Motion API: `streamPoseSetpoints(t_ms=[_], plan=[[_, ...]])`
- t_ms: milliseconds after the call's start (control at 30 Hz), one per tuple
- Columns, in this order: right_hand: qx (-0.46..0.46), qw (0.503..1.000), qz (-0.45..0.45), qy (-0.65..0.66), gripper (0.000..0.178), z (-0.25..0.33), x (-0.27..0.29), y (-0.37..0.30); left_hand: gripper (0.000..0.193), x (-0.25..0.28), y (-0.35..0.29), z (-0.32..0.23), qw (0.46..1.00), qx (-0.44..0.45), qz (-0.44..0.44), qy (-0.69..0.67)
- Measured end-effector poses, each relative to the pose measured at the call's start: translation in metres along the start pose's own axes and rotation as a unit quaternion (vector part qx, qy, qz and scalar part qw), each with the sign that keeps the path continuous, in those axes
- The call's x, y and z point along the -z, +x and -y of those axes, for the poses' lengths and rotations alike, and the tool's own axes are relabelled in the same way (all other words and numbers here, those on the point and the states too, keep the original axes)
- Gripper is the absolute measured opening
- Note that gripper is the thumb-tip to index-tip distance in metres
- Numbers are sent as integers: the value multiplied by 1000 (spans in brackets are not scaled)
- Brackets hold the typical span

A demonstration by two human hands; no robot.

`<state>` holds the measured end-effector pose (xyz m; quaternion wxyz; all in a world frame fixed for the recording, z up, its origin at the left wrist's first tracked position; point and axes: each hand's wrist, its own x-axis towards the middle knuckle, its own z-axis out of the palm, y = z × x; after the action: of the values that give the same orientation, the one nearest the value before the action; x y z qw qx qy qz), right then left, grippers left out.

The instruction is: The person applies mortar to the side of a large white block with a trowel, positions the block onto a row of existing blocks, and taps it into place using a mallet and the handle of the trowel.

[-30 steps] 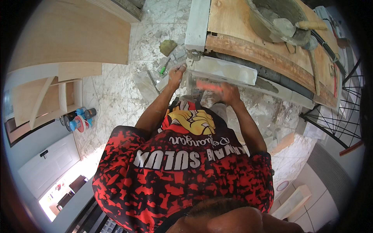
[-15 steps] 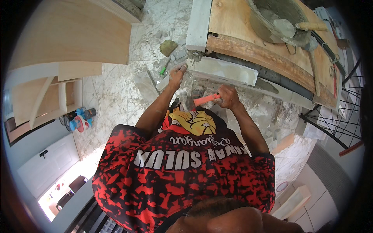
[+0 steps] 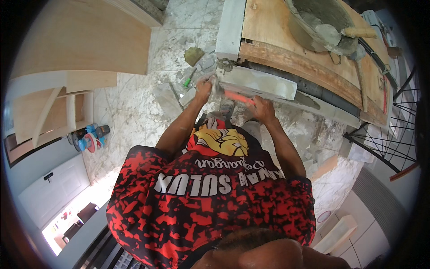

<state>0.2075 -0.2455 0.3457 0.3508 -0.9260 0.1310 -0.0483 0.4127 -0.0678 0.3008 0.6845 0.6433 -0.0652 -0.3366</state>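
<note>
Right hand (image 3: 263, 110): fingers are wrapping the end of an orange-handled hammer (image 3: 239, 97), presumably for leverage; the grey head, blurred, is sitting close beside the left hand. Left hand (image 3: 204, 87): fingers are curling at the left end of a pale block (image 3: 264, 81), probably steadying; the hammer head is obscuring them, so I cannot tell whether they are gripping anything. The block is lying lengthwise along the front of a plywood-topped surface (image 3: 268, 22), seemingly aligned with that edge. A basin (image 3: 298, 31) is standing on top, perhaps for easy reach, with a wooden-handled trowel (image 3: 358, 32) resting in it. A green-handled tool (image 3: 187, 82) is lying on the floor (image 3: 130, 103), left of the hands.
</note>
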Motion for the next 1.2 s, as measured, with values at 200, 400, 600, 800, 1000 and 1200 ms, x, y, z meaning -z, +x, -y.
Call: streamPoseSetpoints(t_ms=[200, 400, 600, 800, 1000, 1200], plan=[[-81, 993, -14, -88, 50, -17, -11, 7, 32, -5, 0, -13, 1000, -7, 18, 16], [186, 978, -90, 2, 49, -13, -9, -7, 32, -3, 0, -7, 999, -2, 0, 34], [28, 999, -9, -16, 50, -7, -3, -6, 33, 1, 6, 8, 999, 11, -26, 19], [-25, 995, -64, -69, 48, -18, -12, 5, 36, 5, 8, 6, 997, 3, -8, 73], [62, 996, -59, -32, 49, -17, -8, -1, 35, -1, 3, 1, 999, -18, -7, 47], [129, 991, -46, -2, 47, -5, 5, -5, 33, -2, 4, 3, 1000, -4, -9, 8]])
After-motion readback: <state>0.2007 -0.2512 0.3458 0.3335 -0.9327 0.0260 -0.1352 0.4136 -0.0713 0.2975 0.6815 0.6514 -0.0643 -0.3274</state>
